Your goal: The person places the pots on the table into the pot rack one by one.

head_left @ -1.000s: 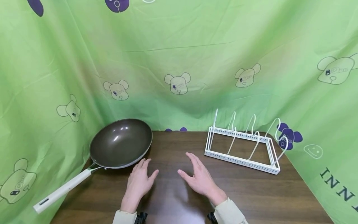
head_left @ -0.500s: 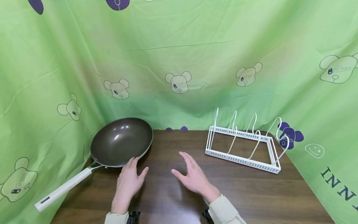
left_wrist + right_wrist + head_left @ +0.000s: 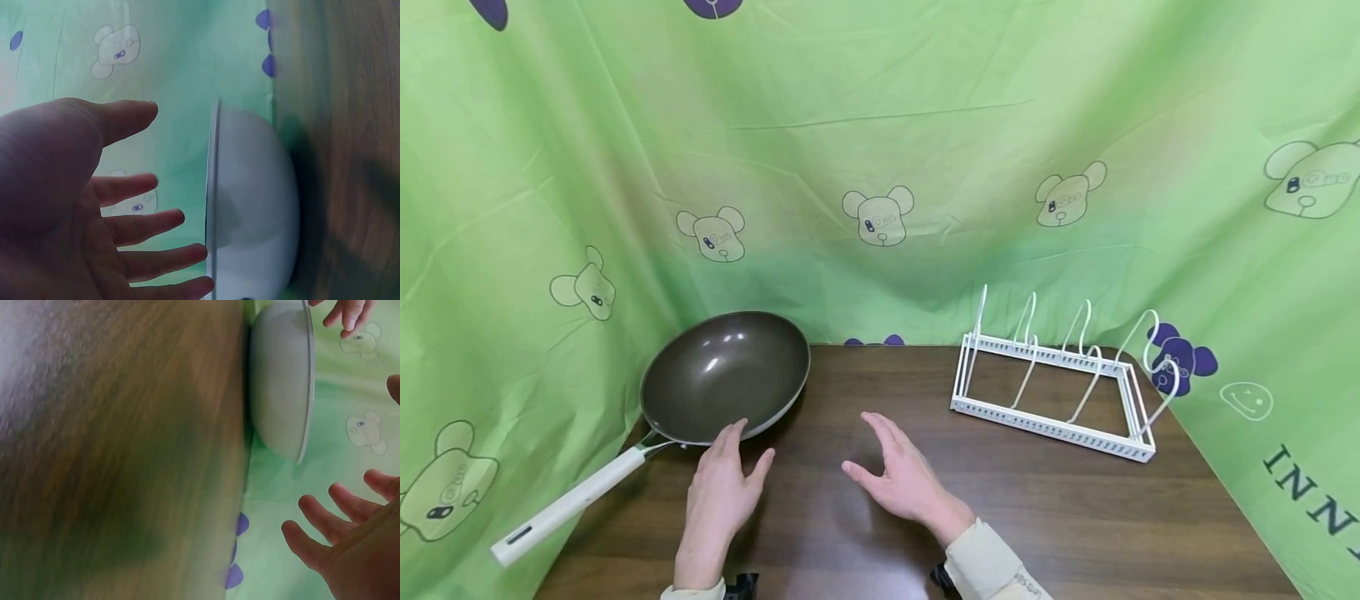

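A dark frying pan [image 3: 730,379] with a pale outside sits at the left of the table, its white handle [image 3: 572,504] pointing toward the near left. My left hand [image 3: 718,500] is held above the table at the pan's near rim, fingers extended and thumb spread; it grips nothing. In the left wrist view its fingertips come close to the pan's rim [image 3: 212,200], and whether they touch is unclear. My right hand [image 3: 906,479] hovers over the middle of the table, fingers apart and holding nothing. The right wrist view shows the pan's pale side [image 3: 281,381] beyond it.
At the right of the table stands a white rack [image 3: 1052,425] with several upright wire loops. A green curtain [image 3: 880,125] with bear prints encloses the brown wooden table [image 3: 1075,525] at the back and sides.
Both hands have shifted left, the left hand along the pan's near rim toward the handle. Pan and rack have stayed in place; the view has tilted slightly.
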Motion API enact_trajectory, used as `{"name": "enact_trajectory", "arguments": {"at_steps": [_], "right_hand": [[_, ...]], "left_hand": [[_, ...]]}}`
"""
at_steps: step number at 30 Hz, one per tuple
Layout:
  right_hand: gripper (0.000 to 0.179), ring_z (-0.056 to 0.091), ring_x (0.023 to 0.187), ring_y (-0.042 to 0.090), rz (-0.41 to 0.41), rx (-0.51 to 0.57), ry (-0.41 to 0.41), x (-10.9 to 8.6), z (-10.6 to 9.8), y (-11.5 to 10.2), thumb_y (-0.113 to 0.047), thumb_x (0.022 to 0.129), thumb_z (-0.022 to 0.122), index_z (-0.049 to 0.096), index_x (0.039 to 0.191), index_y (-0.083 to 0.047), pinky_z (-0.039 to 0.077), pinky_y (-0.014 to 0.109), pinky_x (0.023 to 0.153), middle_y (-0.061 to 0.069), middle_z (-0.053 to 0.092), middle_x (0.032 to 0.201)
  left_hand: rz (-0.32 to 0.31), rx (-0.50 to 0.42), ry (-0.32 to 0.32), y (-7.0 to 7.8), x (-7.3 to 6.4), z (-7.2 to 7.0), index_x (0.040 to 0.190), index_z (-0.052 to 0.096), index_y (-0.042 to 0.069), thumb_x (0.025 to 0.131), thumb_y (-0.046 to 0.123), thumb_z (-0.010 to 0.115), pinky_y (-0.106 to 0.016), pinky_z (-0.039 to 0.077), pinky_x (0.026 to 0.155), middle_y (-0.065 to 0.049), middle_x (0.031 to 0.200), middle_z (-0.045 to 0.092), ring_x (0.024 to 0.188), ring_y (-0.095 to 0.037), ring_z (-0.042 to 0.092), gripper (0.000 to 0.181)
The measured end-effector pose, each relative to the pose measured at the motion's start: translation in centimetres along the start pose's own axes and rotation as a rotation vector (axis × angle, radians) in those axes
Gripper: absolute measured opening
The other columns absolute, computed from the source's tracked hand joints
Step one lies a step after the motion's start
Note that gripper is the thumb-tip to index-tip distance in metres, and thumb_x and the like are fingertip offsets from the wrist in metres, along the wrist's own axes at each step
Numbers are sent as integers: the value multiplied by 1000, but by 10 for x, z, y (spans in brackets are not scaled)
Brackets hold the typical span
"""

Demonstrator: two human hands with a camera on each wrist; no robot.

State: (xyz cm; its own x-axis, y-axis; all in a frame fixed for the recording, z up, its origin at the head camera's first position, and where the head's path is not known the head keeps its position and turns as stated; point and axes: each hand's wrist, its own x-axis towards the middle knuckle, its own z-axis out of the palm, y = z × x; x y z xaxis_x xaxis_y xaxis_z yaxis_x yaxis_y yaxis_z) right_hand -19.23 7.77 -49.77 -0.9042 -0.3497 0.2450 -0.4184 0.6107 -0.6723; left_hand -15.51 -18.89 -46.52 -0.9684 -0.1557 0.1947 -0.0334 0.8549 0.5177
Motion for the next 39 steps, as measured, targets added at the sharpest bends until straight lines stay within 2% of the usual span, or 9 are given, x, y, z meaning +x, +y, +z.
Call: {"name": "enact_trajectory", "arguments": {"at_steps": [5,13,19,25,32,39], "right_hand": [[79,42,142,31,3,9,-28,1,6,-2,-60,94,62,38,154,-14,39,53,113,10,41,156],[79,42,142,29,-8,6,-48,5,15,-5,-60,94,62,37,154,-16,39,50,113,8,41,156],[80,42,142,27,7,28,-84,7,24,-13,-64,93,60,37,154,-17,39,50,114,5,40,157],[81,43,141,26,13,48,-106,8,35,-21,-66,93,58,37,154,-17,40,50,113,4,42,156],[83,45,140,27,30,58,-137,13,46,-28,-70,92,56,37,154,-19,41,50,111,2,42,156],[84,45,140,27,55,91,-159,17,54,-33,-71,91,57,37,154,-19,42,50,110,3,43,155]], "left_hand": [[-28,-1,-10,-7,-4,-5,152,39,6,98,40,64,-69,44,97,-19,155,42,134,-48,45,69],[-73,19,6,-18,-9,-17,155,34,7,100,43,61,-73,42,96,-20,157,38,136,-50,41,71],[-98,40,56,-30,-16,-26,154,34,4,100,42,62,-75,35,102,-27,157,32,140,-52,31,71],[-109,79,103,-44,-23,-31,152,35,0,99,39,64,-79,27,103,-34,154,30,140,-60,24,72],[-135,106,157,-56,-26,-37,148,37,-4,96,35,68,-79,23,105,-38,150,33,139,-63,22,72],[-133,117,168,-63,-27,-38,147,39,-5,95,32,68,-75,18,111,-39,148,33,140,-63,20,70]]}}
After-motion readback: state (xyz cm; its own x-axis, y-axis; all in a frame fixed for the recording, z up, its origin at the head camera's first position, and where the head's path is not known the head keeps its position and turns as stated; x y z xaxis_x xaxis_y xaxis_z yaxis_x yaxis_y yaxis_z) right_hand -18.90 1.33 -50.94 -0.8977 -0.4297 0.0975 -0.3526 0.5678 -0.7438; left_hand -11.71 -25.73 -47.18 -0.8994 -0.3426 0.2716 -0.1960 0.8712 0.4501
